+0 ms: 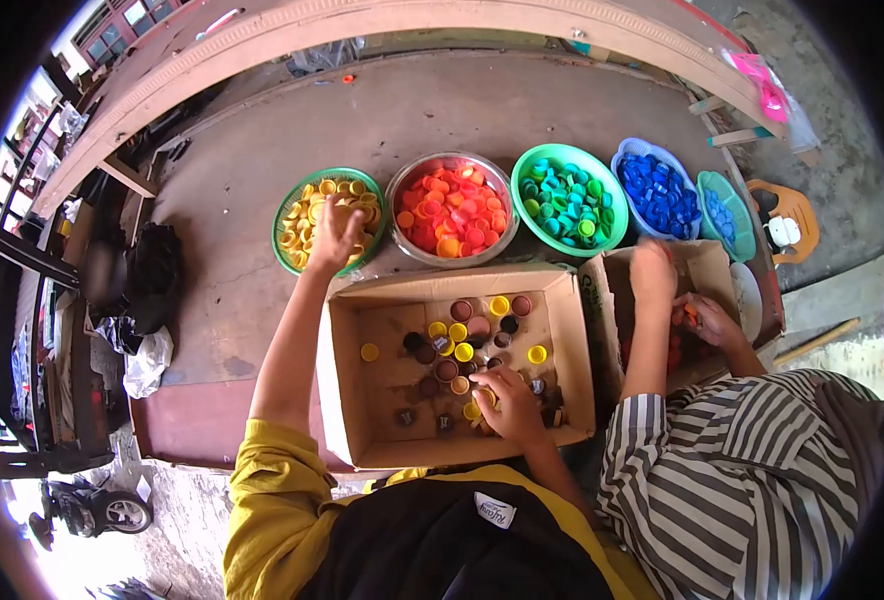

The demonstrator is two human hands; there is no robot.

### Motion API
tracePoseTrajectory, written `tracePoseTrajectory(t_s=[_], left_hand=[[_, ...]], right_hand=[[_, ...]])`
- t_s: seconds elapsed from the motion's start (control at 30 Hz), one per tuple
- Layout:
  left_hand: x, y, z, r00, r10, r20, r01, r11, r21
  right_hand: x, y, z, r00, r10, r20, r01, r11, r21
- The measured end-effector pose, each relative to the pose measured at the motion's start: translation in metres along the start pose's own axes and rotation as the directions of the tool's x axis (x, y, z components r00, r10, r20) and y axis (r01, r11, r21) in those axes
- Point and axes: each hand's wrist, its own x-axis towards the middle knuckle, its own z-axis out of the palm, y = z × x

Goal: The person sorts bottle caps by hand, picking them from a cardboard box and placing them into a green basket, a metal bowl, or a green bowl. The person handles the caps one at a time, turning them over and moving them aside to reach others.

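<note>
My left hand (336, 236) is over the green basket (280, 232) of yellow bottle caps (304, 212), fingers apart, with nothing visible between them. My right hand (509, 405) reaches into the large cardboard box (346, 420), its fingers closed around a yellow cap (488, 399) that they partly cover. Scattered on the box floor are several yellow, brown and black caps, such as a brown cap (462, 311) and a bright yellow cap (537, 354). My right palm hides some caps under it.
Behind the box stand a metal bowl (393, 222) of red-orange caps, a green bowl (533, 158) of green caps, and blue caps (657, 195) in a basket. On my right, a co-worker in a striped shirt (732, 470) handles an orange cap over a smaller cardboard box (710, 268).
</note>
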Motion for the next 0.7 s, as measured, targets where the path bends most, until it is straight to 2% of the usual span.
tracePoseTrajectory(t_s=[0.07, 0.2, 0.4, 0.47, 0.53, 0.6, 0.63, 0.7], left_hand=[[-0.013, 0.001, 0.001, 0.976, 0.179, 0.122, -0.209, 0.926, 0.314], [-0.015, 0.006, -0.003, 0.940, 0.148, 0.308, -0.301, 0.785, 0.541], [-0.008, 0.007, -0.003, 0.913, 0.082, 0.400, -0.333, 0.718, 0.611], [-0.010, -0.003, -0.004, 0.909, 0.164, 0.384, -0.371, 0.738, 0.564], [-0.016, 0.006, -0.013, 0.933, 0.163, 0.319, -0.327, 0.753, 0.571], [-0.024, 0.015, -0.023, 0.943, 0.236, 0.235, -0.329, 0.771, 0.545], [-0.028, 0.023, -0.028, 0.957, 0.219, 0.190, -0.286, 0.815, 0.504], [-0.043, 0.050, -0.043, 0.984, 0.160, 0.082, -0.179, 0.907, 0.382]], right_hand=[[-0.001, 0.002, 0.004, 1.000, -0.016, 0.019, 0.017, 1.000, -0.007], [0.002, 0.004, 0.006, 0.998, -0.015, 0.057, 0.017, 0.999, -0.034], [0.007, 0.004, 0.005, 0.997, -0.013, 0.075, 0.015, 1.000, -0.028], [0.010, 0.007, -0.006, 0.997, 0.034, 0.072, -0.032, 0.999, -0.026], [0.009, 0.021, -0.015, 0.978, 0.205, -0.045, -0.201, 0.977, 0.073], [0.006, 0.037, -0.028, 0.974, 0.183, -0.132, -0.194, 0.978, -0.078], [0.003, 0.043, -0.034, 0.972, 0.156, -0.173, -0.184, 0.970, -0.157], [-0.008, 0.052, -0.040, 0.963, 0.266, -0.037, -0.269, 0.946, -0.182]])
